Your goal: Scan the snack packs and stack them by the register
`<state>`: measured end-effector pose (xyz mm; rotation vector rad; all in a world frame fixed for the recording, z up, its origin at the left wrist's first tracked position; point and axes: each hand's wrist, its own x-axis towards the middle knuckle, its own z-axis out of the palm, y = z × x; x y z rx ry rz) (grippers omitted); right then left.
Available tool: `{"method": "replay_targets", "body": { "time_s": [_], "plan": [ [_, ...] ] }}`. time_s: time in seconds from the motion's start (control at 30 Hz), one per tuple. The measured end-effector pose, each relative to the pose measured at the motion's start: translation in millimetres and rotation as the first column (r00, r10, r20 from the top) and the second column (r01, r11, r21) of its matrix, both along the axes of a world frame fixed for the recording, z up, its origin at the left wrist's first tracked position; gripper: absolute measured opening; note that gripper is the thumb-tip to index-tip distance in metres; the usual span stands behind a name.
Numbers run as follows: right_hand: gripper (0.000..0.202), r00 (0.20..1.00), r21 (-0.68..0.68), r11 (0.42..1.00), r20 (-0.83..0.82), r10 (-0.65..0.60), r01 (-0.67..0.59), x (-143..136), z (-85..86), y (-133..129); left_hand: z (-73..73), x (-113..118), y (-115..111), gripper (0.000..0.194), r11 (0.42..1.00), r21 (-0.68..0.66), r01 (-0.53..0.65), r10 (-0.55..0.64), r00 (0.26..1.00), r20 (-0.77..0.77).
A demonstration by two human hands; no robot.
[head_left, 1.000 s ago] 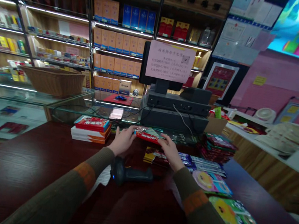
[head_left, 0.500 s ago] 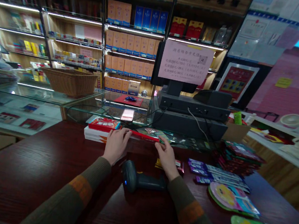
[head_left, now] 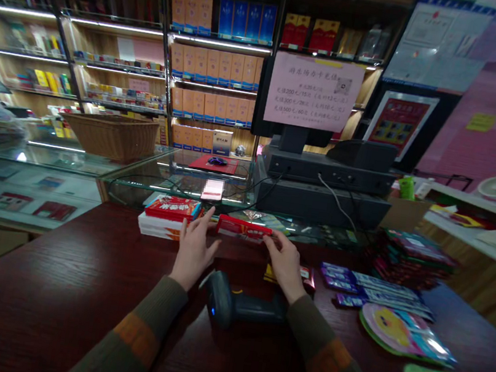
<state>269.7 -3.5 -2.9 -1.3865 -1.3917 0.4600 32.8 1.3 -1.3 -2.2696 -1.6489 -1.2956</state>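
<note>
A flat red packet (head_left: 244, 229) is held up at its right end by my right hand (head_left: 284, 263), pinched between thumb and fingers. Just off its left end is my left hand (head_left: 194, 249), fingers spread, with nothing in it. Behind that hand, red packets (head_left: 173, 207) lie on top of white boxes (head_left: 160, 227). A dark barcode scanner (head_left: 240, 303) with a blue light rests on the wooden counter (head_left: 73, 296) between my forearms. Partly hidden by my right hand is a small red and yellow packet (head_left: 307, 277).
To the right lie purple packets (head_left: 376, 290), a dark stack of packets (head_left: 412, 257) and round duck-pictured packs (head_left: 403, 333). Beyond the counter's far edge stand a glass case (head_left: 173, 184), a wicker basket (head_left: 113, 136) and a cash register (head_left: 323, 185) with a paper sign (head_left: 313, 93).
My left hand has let go of the red packet's left end and opened. The packet, now in my right hand alone, has tilted to show its broad side. The view has shifted slightly.
</note>
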Motion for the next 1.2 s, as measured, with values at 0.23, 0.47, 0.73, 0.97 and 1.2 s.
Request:
{"method": "replay_targets", "body": {
  "time_s": [0.23,0.47,0.73,0.97,1.2],
  "plan": [
    [0.034,0.999,0.026,0.999,-0.013,0.044,-0.044,-2.7,1.6,-1.8,-1.1,-0.2,-4.3,0.092,0.989,0.144,-0.035,0.073,0.961,-0.268],
    [0.037,0.998,0.052,0.997,-0.021,0.064,-0.063,-4.4,5.3,-6.8,-2.4,0.3,-5.6,0.085,0.981,0.167,-0.096,0.146,0.936,-0.319],
    [0.035,0.995,0.054,0.994,0.008,0.099,-0.099,-5.3,4.5,-10.7,-1.9,-3.3,-7.0,0.073,0.977,0.160,-0.140,0.188,0.921,-0.342],
    [0.037,0.995,0.027,0.996,0.052,0.084,-0.085,-3.7,0.8,-7.9,0.4,-4.3,-8.2,0.072,0.981,0.150,-0.123,0.170,0.918,-0.358],
    [0.048,0.995,0.034,0.996,0.070,0.075,-0.078,-2.7,-1.1,-8.7,1.4,-13.2,-5.1,0.070,0.991,0.105,-0.079,0.113,0.923,-0.367]
  ]
}}
